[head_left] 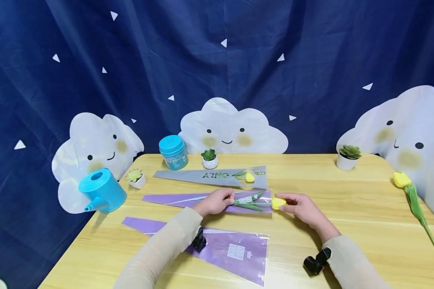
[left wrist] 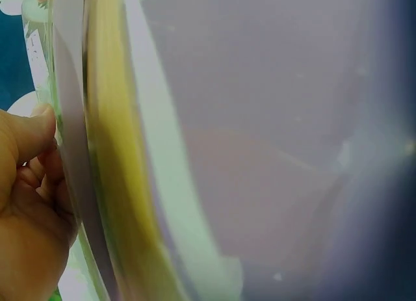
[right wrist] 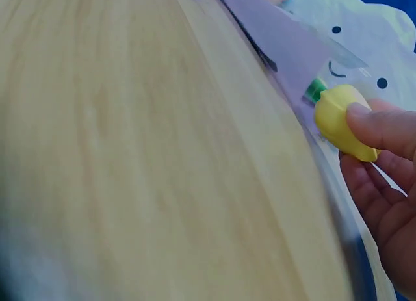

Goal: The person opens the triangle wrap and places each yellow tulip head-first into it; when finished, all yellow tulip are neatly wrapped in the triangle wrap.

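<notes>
My right hand pinches the yellow head of a tulip between thumb and fingers. Its green stem and leaves lie inside a purple flower sleeve, while the head sticks out past the sleeve's right end. My left hand pinches that same sleeve partway along, beside the leaves. In the left wrist view, thumb and fingers grip the clear plastic edge. The right wrist view shows the yellow bloom held at its tip. Nearer me lies a second purple sleeve, flat and partly under my left forearm.
Behind lies a grey sleeve with a yellow tulip in it. A blue watering can, a blue jar and small potted plants stand at the left and back. Another tulip lies at the table's right edge.
</notes>
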Motion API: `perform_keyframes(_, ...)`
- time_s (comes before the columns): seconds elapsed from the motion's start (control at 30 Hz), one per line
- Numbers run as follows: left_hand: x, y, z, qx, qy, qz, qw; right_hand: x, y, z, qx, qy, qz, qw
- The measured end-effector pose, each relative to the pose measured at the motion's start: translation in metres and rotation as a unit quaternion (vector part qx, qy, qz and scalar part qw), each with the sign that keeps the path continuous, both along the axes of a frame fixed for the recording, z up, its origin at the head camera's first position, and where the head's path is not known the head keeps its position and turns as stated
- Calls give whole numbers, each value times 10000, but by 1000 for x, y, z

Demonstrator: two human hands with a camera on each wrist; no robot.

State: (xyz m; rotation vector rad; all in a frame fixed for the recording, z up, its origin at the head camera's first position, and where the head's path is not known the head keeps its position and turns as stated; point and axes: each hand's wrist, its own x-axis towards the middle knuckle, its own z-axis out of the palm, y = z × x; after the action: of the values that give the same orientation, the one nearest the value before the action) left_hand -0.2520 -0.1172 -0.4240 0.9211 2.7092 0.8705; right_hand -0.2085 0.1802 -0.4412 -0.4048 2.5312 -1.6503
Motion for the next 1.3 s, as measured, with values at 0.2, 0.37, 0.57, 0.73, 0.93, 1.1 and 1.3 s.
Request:
perform_keyframes(0.2,-3,1,3,-74,111,55,9999,-4,-10,-2,-227,47,-85,9997)
perform_keyframes(0.37,-4,2,4,-135,113,71,9998,-5,-17,-2,-354,5,-31,9994)
perform_keyframes(0.57,-3,4,5,-211,37,70,9997,-7,-22,-4,-676,-71,140,9976)
perform_keyframes(0.73,-2,5,5,-180,33,94,9998,-9,-26,-7,-799,-102,144,9966)
perform_keyframes(0.93,-2,6,6,-172,-34,141,9997,-13,-29,-12,-871,-42,204,9960)
perform_keyframes(1.1,-1,7,7,-149,-44,50,9999,-15,-33,-14,-901,29,298,9955)
perform_keyframes(1.3,-1,8,6,-146,20,35,9999,-16,-40,-11,-835,-33,218,9963)
